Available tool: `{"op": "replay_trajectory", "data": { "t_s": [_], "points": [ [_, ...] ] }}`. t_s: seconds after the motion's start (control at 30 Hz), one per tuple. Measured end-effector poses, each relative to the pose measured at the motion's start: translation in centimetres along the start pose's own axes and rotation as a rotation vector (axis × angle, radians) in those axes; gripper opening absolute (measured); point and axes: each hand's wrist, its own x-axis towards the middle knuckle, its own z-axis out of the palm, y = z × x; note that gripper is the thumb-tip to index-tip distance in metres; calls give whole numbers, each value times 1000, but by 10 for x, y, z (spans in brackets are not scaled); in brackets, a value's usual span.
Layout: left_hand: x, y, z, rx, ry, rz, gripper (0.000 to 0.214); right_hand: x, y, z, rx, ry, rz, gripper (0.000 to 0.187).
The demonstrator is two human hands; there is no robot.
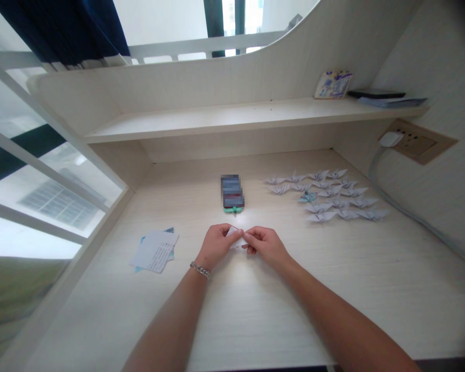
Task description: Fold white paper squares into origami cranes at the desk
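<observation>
Clock read with 12 lying toward the far side of the desk [242, 320]. Small white paper [239, 243] is sitting at the centre, between both hands, near the desk top; whether it is touching the wood, cannot tell. Its visible part is running roughly 10 to 4 o'clock, one corner showing toward 10; thumbs are covering much of it, so its full outline is staying unclear. Left hand [218, 242] is coming in from 7, back upward, pointing toward 2; its fingers are closing on the paper, thumb pressing on top, the rest curling out of sight underneath. Right hand [266, 242] is coming in from 4, pointing toward 10, thumb and forefinger pinching the paper's right side, lower fingers curling loosely below. Thumb tips are meeting or almost meeting. Chain bracelet [200, 269] is circling the left wrist. Phone [231, 190] is lying just beyond at 12, long axis running 12 to 6. Written sheets [155, 250] are overlapping at 9. White paper cranes [327, 192] are standing in rows at 2, a blue crane [307, 197] sitting among them.
</observation>
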Motion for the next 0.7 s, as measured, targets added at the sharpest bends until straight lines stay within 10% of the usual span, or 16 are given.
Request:
{"op": "replay_trajectory", "data": {
  "t_s": [0.7],
  "points": [
    [1,2,-1,-70,-20,-30,34,2,0,-1,-3,-6,25,30]
  ]
}}
